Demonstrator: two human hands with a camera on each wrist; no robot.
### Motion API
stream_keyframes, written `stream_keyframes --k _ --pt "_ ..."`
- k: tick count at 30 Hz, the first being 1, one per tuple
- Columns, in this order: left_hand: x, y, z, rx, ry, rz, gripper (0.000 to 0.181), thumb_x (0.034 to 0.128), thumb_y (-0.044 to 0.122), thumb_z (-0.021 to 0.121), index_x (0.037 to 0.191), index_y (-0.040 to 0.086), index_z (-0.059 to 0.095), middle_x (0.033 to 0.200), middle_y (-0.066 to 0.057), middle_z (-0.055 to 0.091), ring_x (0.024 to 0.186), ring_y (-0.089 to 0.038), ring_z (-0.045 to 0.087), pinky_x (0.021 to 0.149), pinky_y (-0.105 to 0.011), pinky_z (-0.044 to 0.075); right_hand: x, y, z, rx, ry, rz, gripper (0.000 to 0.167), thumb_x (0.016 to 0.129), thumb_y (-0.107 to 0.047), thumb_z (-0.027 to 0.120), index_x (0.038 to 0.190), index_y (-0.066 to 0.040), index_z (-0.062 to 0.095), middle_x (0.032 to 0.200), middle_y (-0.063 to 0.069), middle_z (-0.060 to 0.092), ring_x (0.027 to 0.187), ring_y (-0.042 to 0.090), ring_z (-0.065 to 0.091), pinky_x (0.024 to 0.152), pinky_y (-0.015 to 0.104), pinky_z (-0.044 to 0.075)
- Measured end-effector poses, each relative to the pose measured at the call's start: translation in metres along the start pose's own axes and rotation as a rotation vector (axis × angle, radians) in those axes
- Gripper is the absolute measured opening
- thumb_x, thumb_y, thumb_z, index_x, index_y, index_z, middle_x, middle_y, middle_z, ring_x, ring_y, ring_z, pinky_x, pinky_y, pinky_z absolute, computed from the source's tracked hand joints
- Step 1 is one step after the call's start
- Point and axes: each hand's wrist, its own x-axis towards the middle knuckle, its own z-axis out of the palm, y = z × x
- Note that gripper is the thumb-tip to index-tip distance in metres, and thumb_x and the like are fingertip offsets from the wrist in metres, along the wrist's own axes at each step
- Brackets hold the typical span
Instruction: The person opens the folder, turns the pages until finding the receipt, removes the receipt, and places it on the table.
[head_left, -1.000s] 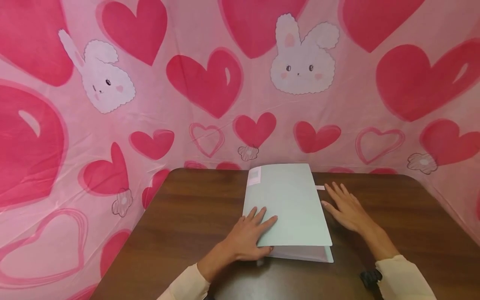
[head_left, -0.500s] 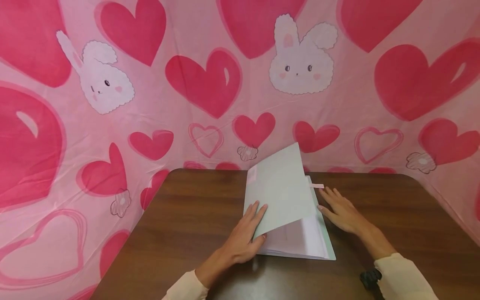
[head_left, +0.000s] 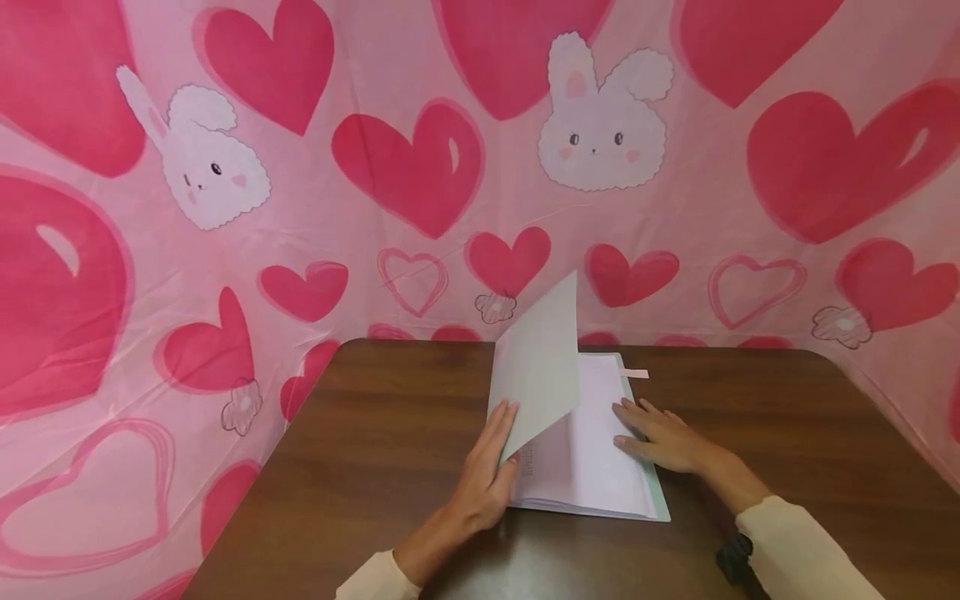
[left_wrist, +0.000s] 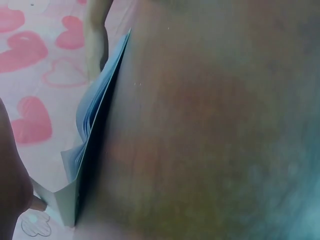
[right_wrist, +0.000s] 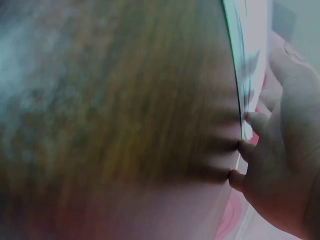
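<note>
A pale mint document folder (head_left: 534,383) lies on the table with its front cover raised and tilted to the left. White pages (head_left: 596,467) show inside, with small print near the spine side. My left hand (head_left: 480,479) is at the lower left of the cover, its fingers extended along the cover's outer face and its thumb by the lower edge. My right hand (head_left: 663,437) rests with straight fingers on the right edge of the pages. In the right wrist view, the fingertips of the right hand (right_wrist: 280,145) are at the folder's edge.
The dark brown wooden table (head_left: 390,400) has rounded far corners. A small pale pink tab (head_left: 634,374) sticks out from the folder's right side. Behind the table hangs a pink cloth (head_left: 510,200) with hearts and rabbits. A black device (head_left: 733,558) is under the right wrist.
The cover has swung up and leftward from lying flat, exposing the pages. My left hand has turned along with it. My right hand has moved left from beside the tab onto the page edge.
</note>
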Motion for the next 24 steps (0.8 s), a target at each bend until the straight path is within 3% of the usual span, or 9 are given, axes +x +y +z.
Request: stream_keyframes --k 2,5,11,16,21,24 --pt "-0.001 0.000 0.001 -0.017 0.034 0.037 0.065 0.0969 0.006 0.049 0.160 0.010 0.032 0.167 -0.017 0.032 0.155 -0.034 0.031 0.127 -0.025 0.019 0.000 -0.002 0.001 -0.032 -0.022 -0.003 0.077 0.098 -0.055 0.056 0.157 -0.009 0.038 0.164 0.026 0.030 0.150 0.059 0.021 0.114 0.081 0.012" --pt "-0.001 -0.001 0.002 -0.024 0.084 0.106 0.062 0.0983 0.001 0.047 0.159 0.006 0.033 0.165 -0.021 0.034 0.154 -0.036 0.033 0.125 -0.018 0.013 0.000 -0.004 0.002 -0.052 -0.049 0.004 0.078 0.097 -0.055 0.057 0.157 -0.009 0.037 0.165 0.026 0.027 0.150 0.059 0.018 0.114 0.081 0.010" --pt "0.004 -0.004 0.004 -0.007 0.211 0.312 0.061 0.0916 -0.013 0.048 0.152 -0.006 0.040 0.153 -0.033 0.045 0.152 -0.029 0.039 0.125 -0.019 0.021 -0.001 -0.006 0.003 -0.036 -0.075 0.020 0.080 0.098 -0.054 0.056 0.158 -0.008 0.033 0.167 0.026 0.022 0.151 0.060 0.013 0.115 0.080 0.005" --pt "0.014 -0.008 0.000 -0.011 0.328 0.496 0.064 0.0822 -0.024 0.049 0.145 -0.015 0.044 0.148 -0.034 0.050 0.151 -0.020 0.041 0.123 -0.025 0.031 0.000 -0.005 0.004 -0.033 -0.085 0.031 0.080 0.098 -0.055 0.055 0.160 -0.009 0.030 0.169 0.024 0.018 0.153 0.058 0.010 0.117 0.079 0.003" --pt "0.027 -0.007 -0.012 0.132 0.393 0.653 0.043 0.0985 -0.007 0.045 0.140 -0.018 0.048 0.146 -0.030 0.054 0.148 -0.021 0.046 0.119 -0.031 0.038 0.001 -0.003 0.004 -0.037 -0.092 0.033 0.081 0.098 -0.056 0.054 0.160 -0.010 0.030 0.169 0.024 0.017 0.153 0.058 0.009 0.117 0.079 0.002" --pt "0.034 -0.005 -0.020 0.254 0.421 0.721 0.041 0.1053 0.006 0.042 0.141 -0.013 0.049 0.143 -0.030 0.057 0.140 -0.030 0.055 0.112 -0.034 0.045 0.001 -0.004 0.004 -0.036 -0.097 0.040 0.081 0.098 -0.056 0.054 0.160 -0.010 0.029 0.169 0.024 0.016 0.153 0.058 0.009 0.117 0.079 0.002"
